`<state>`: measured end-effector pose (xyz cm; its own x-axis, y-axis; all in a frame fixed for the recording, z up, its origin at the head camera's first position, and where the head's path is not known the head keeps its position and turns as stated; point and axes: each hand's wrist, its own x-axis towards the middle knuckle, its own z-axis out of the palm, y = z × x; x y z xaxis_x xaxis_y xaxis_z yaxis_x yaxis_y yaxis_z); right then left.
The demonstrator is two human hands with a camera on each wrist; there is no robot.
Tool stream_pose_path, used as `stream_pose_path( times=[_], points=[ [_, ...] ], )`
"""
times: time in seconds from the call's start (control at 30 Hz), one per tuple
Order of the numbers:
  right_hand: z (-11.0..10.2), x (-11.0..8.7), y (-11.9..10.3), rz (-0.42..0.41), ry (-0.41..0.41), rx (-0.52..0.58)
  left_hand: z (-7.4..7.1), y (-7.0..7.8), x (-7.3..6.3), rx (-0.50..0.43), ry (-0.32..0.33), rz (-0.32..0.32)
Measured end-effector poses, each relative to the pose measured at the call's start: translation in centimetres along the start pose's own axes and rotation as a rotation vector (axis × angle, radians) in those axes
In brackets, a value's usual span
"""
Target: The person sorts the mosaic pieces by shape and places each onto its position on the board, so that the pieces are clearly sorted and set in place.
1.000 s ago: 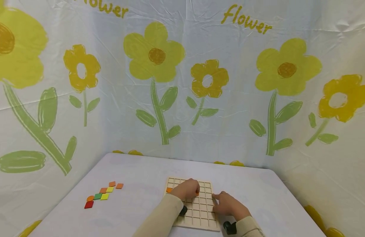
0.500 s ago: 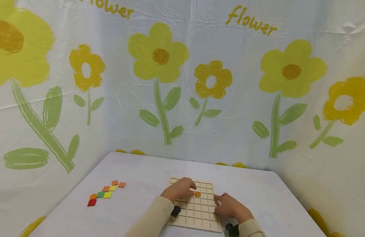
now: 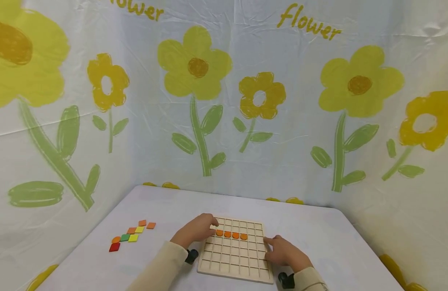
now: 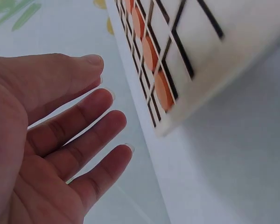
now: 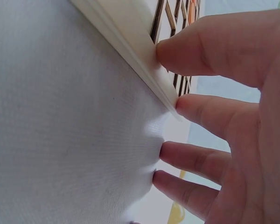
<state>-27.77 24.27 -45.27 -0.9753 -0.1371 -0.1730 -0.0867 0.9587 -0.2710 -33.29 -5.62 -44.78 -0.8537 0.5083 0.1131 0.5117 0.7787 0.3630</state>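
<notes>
Laying flat orange discs [image 3: 228,234] seems underway, relaxed, empty left hand [image 3: 195,230] likely needing another, straight-fingered right hand [image 3: 284,252] touching pale wooden gridboard [image 3: 235,252]

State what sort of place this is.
Probably a curtained-off tabletop play or recording corner: flower-printed sheets hang behind and beside a white table, which holds a gridded board and coloured pieces.

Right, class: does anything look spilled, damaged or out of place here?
Nothing looks spilled or damaged. Mildly odd: one orange disc lies among square tiles, left of the board holding four similar discs in a row.
</notes>
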Motion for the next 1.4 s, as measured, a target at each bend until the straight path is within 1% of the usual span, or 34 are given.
stream_pose_path(
  times=[0.13,0.37,0.57,0.83,0.93,1.03,1.13,1.2,1.4],
  points=[
    [0.1,0.1,0.2,0.002,0.004,-0.001,-0.3,-1.2,-0.9,0.028,0.019,-0.034],
    [0.4,0.4,0.2,0.018,-0.004,0.011,-1.3,-2.8,-2.9,0.043,0.033,-0.127],
    [0.6,0.4,0.3,0.023,-0.001,0.008,-2.2,-4.2,-4.4,0.059,0.042,-0.169],
    [0.7,0.5,0.3,0.016,-0.001,-0.005,-2.8,-6.6,-6.4,0.066,0.067,-0.236],
    [0.5,0.4,0.3,0.016,-0.007,-0.003,-3.4,-7.2,-7.1,0.064,0.077,-0.26],
    [0.5,0.3,0.2,0.013,-0.011,0.0,-4.2,-7.7,-7.8,0.071,0.081,-0.271],
    [0.6,0.4,0.2,0.015,-0.012,0.006,-4.9,-8.3,-8.6,0.077,0.095,-0.269],
    [0.7,0.4,0.3,0.019,-0.011,0.007,-5.1,-9.0,-9.2,0.092,0.106,-0.267],
    [0.8,0.4,0.4,0.026,0.003,-0.002,-5.8,-10.8,-10.5,0.131,0.111,-0.283]
  ],
)
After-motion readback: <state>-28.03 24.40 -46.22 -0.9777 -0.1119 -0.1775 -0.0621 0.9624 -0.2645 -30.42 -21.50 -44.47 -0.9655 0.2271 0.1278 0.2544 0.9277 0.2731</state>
